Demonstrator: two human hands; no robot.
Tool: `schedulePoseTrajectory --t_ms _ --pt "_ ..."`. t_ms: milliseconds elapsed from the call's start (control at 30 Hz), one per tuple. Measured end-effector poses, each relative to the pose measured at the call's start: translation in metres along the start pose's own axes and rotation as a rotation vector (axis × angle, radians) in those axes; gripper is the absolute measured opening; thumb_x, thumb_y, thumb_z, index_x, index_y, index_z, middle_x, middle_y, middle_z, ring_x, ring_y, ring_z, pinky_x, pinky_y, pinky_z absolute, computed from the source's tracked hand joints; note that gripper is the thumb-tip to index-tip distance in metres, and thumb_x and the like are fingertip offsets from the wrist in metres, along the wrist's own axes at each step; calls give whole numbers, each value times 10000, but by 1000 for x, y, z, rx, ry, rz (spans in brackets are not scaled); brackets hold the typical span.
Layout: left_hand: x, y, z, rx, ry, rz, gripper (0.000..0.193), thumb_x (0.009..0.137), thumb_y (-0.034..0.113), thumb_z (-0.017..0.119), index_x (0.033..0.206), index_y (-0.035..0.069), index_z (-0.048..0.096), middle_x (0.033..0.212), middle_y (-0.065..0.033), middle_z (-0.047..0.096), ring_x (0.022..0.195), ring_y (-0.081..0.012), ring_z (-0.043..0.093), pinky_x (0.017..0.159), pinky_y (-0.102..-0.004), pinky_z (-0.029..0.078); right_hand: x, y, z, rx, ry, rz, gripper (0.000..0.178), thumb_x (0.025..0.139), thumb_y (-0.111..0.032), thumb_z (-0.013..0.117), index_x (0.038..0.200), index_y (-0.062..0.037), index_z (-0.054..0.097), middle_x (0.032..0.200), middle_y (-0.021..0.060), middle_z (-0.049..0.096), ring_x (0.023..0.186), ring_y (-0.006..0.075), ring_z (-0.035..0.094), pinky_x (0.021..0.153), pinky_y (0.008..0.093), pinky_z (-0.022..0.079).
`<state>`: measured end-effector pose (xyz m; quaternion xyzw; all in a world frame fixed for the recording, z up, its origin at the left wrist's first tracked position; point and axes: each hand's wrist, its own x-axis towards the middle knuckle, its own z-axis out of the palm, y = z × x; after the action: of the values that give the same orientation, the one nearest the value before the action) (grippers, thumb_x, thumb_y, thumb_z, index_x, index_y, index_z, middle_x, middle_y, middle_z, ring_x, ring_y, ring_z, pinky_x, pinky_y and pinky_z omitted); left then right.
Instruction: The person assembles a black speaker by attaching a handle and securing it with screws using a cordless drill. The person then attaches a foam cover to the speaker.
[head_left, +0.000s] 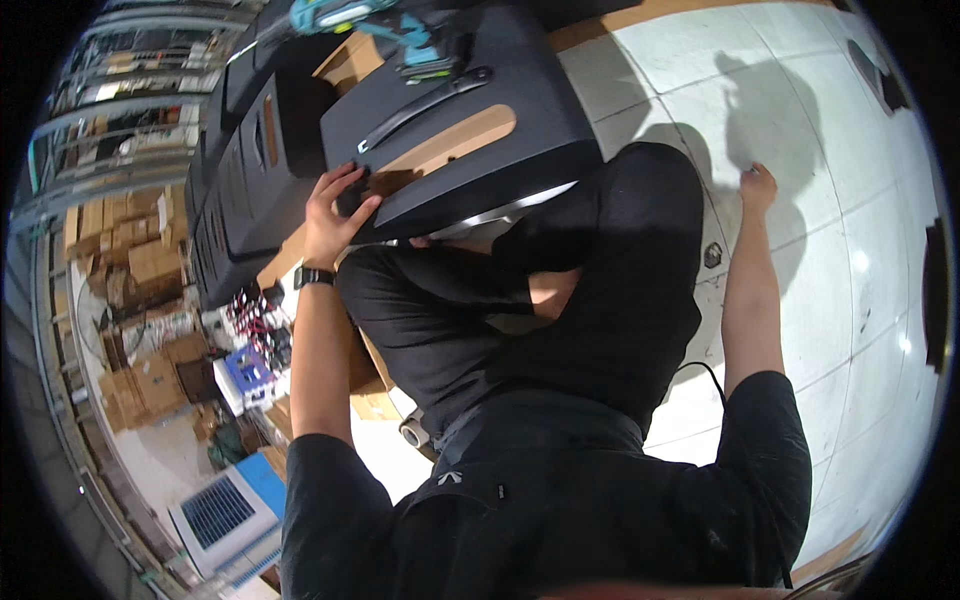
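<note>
A large black housing (480, 175) lies in front of my crossed legs. Its long slot shows a tan surface inside. At its near left corner rests my left hand (333, 212), fingers spread and touching the edge. My right hand (759, 188) is held out to the right above the floor, fingers closed; whatever they hold, if anything, is too small to make out. A black handle-like strip (425, 108) lies across the housing beside the slot. Beyond it a teal and black cordless drill (415, 45) sits on top, partly cut off by the upper rim.
More black housings (235, 190) stand to the left. Cardboard boxes (155, 262), bundled wires (258, 325) and a blue crate (243, 372) lie farther left, by metal racking (120, 130). A small dark round object (712, 254) is on the tiled floor (810, 300) at right.
</note>
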<state>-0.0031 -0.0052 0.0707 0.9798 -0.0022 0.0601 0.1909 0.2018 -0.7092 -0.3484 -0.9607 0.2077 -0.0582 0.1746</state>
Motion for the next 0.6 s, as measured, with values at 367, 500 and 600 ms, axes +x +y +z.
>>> schedulePoseTrajectory --t_ms 367,500,600 --pt "26 -17 8 190 28 162 364 819 155 892 1127 29 745 1207 -120 723 1095 -316 716 902 -408 581 6 39 0 7 6 -27 243 920 -270 705 1056 -88 791 1058 158 790 995 356 758 910 467 581" --pt "23 -24 9 179 106 159 320 854 170 877 1099 27 728 1153 -108 725 1063 -286 714 866 -380 574 -5 38 -5 213 -2 47 331 931 -285 727 1140 -31 770 997 150 784 939 296 762 883 410 587" --pt "26 -26 11 43 103 7 254 903 165 839 1080 23 726 1100 -103 724 1012 -276 710 831 -359 558 -27 18 -22 461 -105 116 360 982 -265 721 1210 14 744 970 128 765 901 217 744 841 353 597"
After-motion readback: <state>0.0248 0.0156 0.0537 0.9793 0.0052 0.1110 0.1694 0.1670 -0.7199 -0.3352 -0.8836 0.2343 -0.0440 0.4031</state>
